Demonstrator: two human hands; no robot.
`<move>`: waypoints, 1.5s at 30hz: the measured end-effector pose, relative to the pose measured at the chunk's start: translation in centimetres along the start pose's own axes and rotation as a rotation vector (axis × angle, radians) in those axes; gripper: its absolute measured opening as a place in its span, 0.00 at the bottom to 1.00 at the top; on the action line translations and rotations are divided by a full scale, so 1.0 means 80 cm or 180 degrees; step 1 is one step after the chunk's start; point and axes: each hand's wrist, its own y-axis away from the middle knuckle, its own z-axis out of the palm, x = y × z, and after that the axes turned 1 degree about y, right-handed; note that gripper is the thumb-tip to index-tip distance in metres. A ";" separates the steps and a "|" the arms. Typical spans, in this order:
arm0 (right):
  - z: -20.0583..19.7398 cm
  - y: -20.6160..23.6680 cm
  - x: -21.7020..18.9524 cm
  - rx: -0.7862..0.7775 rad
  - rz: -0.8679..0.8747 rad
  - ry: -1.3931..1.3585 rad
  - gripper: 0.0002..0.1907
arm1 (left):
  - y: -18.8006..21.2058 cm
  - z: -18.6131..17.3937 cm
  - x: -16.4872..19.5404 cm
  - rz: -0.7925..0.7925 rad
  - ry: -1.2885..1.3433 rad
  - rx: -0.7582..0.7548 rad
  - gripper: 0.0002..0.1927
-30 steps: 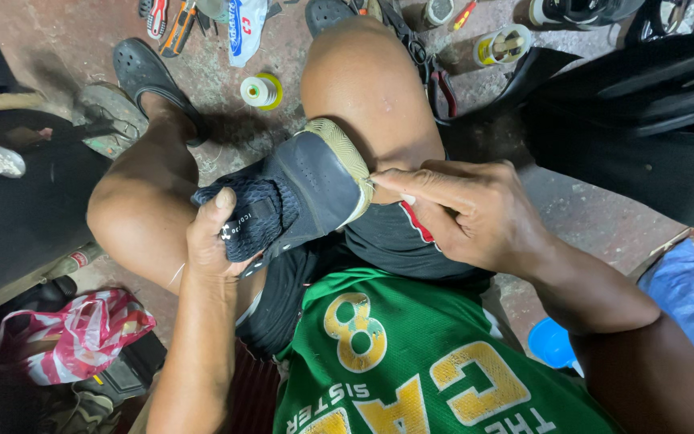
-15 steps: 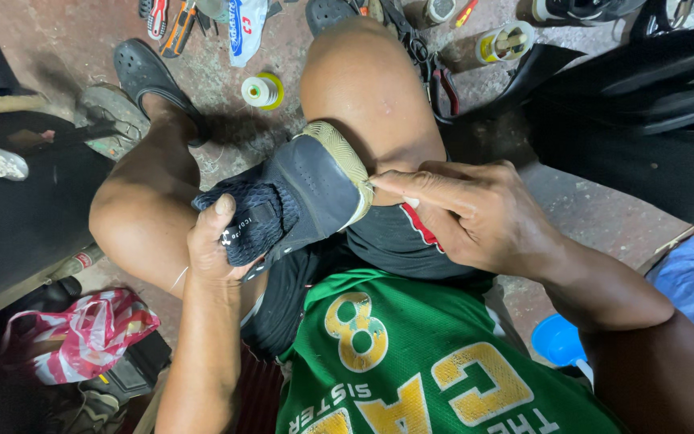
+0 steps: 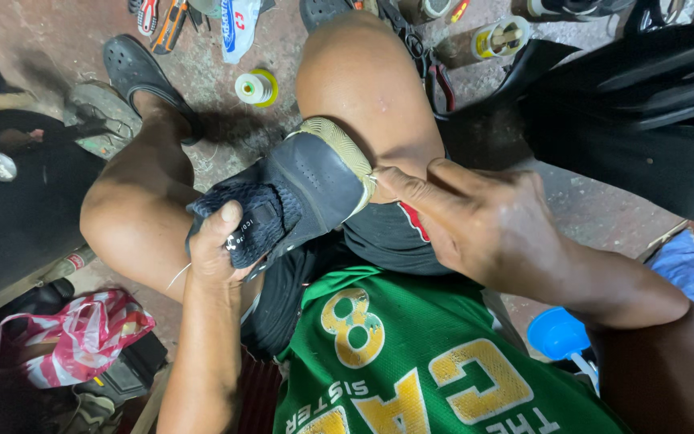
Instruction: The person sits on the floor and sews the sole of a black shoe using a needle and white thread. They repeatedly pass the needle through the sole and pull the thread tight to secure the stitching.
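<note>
Shoe-repair workshop: pliers (image 3: 148, 14), thread spool (image 3: 252, 88), shoes on concrete floor (image 3: 50, 40).

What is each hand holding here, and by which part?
The left hand grips the dark knit-and-leather shoe around its collar end. The right hand pinches at its tan rubber sole edge near the toe.

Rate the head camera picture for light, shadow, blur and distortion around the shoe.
Head view: the dark shoe between left hand and right hand is evenly lit and sharp; soft shadow falls on the floor beside the legs; wide-angle stretch swells the right forearm at the frame's edge; no strong glare.
</note>
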 end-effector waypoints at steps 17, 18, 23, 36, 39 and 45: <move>-0.032 -0.029 0.000 -0.0490 -0.0469 0.0795 0.21 | -0.021 0.009 -0.020 -0.0395 0.0635 -0.0621 0.43; -0.032 -0.031 -0.002 -0.0471 -0.0477 0.0815 0.20 | -0.022 0.011 -0.019 -0.0399 0.0639 -0.0666 0.44; -0.031 -0.042 -0.009 -0.0545 -0.0590 0.1039 0.19 | -0.022 0.016 -0.017 -0.0476 0.0664 -0.0749 0.45; -0.001 -0.072 -0.022 -0.0644 -0.0850 0.1251 0.07 | -0.025 -0.005 -0.018 -0.0586 0.0440 -0.0786 0.39; 0.008 -0.079 -0.027 -0.0713 -0.0521 0.1073 0.07 | -0.023 -0.011 -0.021 -0.0559 0.0470 -0.0839 0.38; -0.005 -0.089 -0.025 -0.0818 -0.0422 0.0774 0.08 | -0.017 -0.013 -0.019 -0.0376 0.0617 -0.0702 0.35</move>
